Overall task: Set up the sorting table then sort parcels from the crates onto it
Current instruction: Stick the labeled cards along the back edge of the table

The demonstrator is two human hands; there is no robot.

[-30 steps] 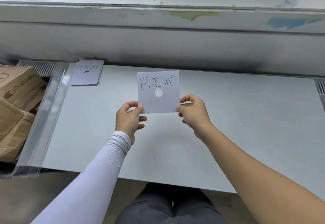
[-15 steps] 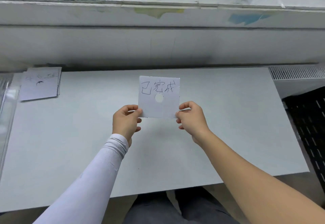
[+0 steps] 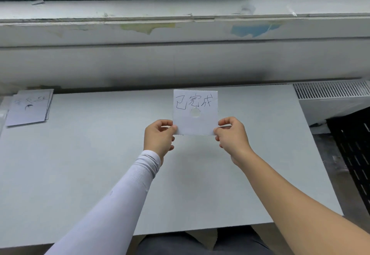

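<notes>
We pinch the handwritten card (image 3: 195, 112) by its lower corners, left hand (image 3: 159, 137) and right hand (image 3: 232, 136), above the sorting table (image 3: 80, 164).

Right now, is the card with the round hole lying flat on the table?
No, the card is held above the table, pinched at its lower corners by the left hand and right hand.

One head-worn view looks forward and down, seemingly close, over the table (image 3: 80, 174).

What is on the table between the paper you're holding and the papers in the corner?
Nothing: the head view shows bare table between the held card and the paper stack.
</notes>
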